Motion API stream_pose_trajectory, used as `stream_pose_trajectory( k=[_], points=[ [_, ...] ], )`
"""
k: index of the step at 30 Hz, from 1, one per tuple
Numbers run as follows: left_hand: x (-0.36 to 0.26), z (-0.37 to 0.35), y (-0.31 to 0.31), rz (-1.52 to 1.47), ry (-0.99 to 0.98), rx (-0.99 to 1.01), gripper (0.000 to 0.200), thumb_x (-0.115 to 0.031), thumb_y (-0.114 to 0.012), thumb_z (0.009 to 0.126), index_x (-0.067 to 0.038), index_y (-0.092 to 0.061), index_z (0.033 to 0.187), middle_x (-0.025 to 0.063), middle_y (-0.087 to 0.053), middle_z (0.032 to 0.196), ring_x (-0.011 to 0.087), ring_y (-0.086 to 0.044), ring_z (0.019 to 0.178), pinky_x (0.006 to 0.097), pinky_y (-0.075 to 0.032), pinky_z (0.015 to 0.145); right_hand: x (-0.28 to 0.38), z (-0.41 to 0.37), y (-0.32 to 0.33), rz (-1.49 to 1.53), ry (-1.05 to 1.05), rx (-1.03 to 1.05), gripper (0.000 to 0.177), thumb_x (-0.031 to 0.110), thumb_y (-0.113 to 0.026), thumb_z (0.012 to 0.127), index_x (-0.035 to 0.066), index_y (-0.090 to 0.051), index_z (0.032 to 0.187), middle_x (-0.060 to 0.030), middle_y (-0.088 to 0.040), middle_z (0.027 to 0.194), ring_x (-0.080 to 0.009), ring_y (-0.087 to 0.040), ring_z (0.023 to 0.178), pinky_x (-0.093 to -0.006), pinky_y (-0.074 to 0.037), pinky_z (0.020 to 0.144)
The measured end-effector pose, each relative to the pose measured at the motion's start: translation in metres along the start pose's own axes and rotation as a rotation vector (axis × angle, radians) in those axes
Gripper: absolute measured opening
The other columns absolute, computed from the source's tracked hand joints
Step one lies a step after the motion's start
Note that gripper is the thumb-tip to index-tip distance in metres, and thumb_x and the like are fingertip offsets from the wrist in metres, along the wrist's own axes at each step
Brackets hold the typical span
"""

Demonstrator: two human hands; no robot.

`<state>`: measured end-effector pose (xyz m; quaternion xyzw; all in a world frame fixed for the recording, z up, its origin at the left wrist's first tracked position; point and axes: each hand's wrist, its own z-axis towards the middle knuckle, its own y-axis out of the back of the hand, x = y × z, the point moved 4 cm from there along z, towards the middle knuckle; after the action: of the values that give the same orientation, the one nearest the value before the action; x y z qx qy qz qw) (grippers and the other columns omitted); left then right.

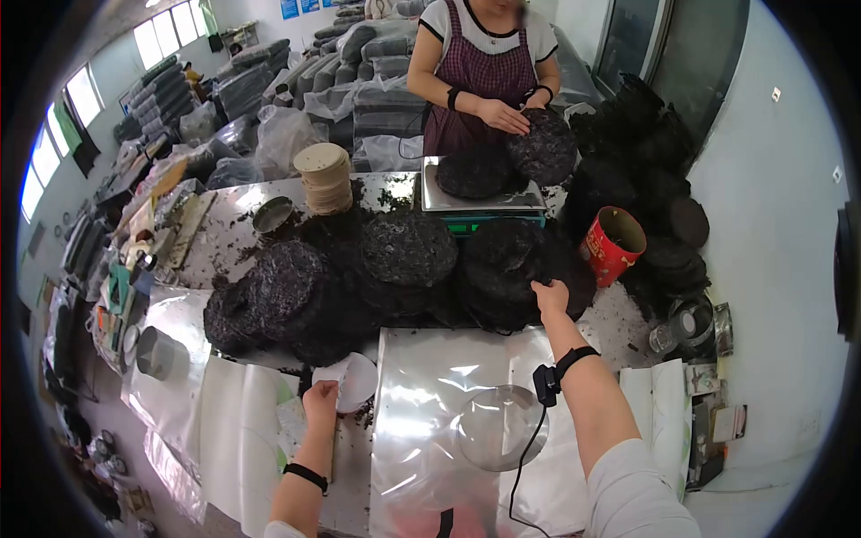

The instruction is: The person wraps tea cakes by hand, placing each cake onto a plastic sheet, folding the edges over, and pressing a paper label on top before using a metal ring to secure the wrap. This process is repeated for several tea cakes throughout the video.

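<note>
My left hand (pixel 320 401) is closed, its fingers pinching the edge of a white round paper sheet (pixel 359 381) on the near side of the dark stacks. My right hand (pixel 550 297) reaches forward and grips the edge of a dark, rough round cake (pixel 502 255) on top of a stack; its fingertips are partly hidden. Just left of that stack lies another dark round cake (pixel 409 249). Closer to me, a clear plastic sheet (pixel 421 430) covers the table, with a thin metal ring (pixel 465 429) on it.
Across the table a co-worker's hands (pixel 516 117) hold a dark cake over a scale (pixel 439 199). A red tin (pixel 613 244) stands at right, with dark piles (pixel 659 197) beyond it. Stacked pale discs (pixel 324 175) stand at the back left, a metal hoop (pixel 161 352) at left.
</note>
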<state>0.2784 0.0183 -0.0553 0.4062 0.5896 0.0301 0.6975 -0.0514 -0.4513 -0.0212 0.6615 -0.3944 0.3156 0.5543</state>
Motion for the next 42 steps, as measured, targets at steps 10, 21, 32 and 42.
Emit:
stream_pose_trajectory(
  k=[10,21,32,42],
  points=[
    [-0.185,-0.155,-0.084,-0.173,-0.904,0.402,0.03,0.005,-0.064,0.072,-0.008,-0.067,0.098,0.0098,-0.068,0.098,0.0291,-0.065,0.089,0.0354,-0.054,0.075,-0.034,-0.08,0.066,0.977,-0.24,0.418,0.018,0.01,-0.068,0.084,0.014,-0.059,0.099,0.0002,-0.062,0.092,-0.0133,-0.058,0.082,-0.0295,-0.047,0.067],
    [-0.169,-0.224,-0.158,-0.062,-0.927,0.507,0.02,-0.006,-0.062,0.077,-0.011,-0.067,0.096,0.0064,-0.067,0.096,0.0258,-0.065,0.088,0.0358,-0.053,0.075,-0.099,-0.24,0.22,0.954,-0.321,0.427,0.028,0.005,-0.059,0.09,0.006,-0.052,0.117,-0.0066,-0.061,0.114,-0.0197,-0.061,0.102,-0.0348,-0.05,0.09],
    [-0.132,-0.091,0.036,0.229,-0.829,-0.269,0.02,0.006,-0.063,0.075,-0.007,-0.066,0.09,0.009,-0.068,0.097,0.0265,-0.066,0.091,0.0357,-0.053,0.078,-0.148,-0.272,0.248,0.953,-0.242,0.385,0.05,0.009,-0.061,0.089,-0.001,-0.042,0.134,-0.0114,-0.056,0.128,-0.0251,-0.057,0.115,-0.0403,-0.046,0.1],
    [-0.185,-0.193,-0.132,0.129,-0.85,0.679,0.051,-0.011,-0.07,0.073,-0.005,-0.056,0.121,0.013,-0.054,0.129,0.0317,-0.046,0.126,0.047,-0.033,0.109,-0.179,-0.268,0.286,1.05,-0.252,0.264,0.038,0.009,-0.059,0.091,0.005,-0.049,0.128,-0.0072,-0.06,0.124,-0.0215,-0.059,0.111,-0.0365,-0.049,0.095]
  ],
)
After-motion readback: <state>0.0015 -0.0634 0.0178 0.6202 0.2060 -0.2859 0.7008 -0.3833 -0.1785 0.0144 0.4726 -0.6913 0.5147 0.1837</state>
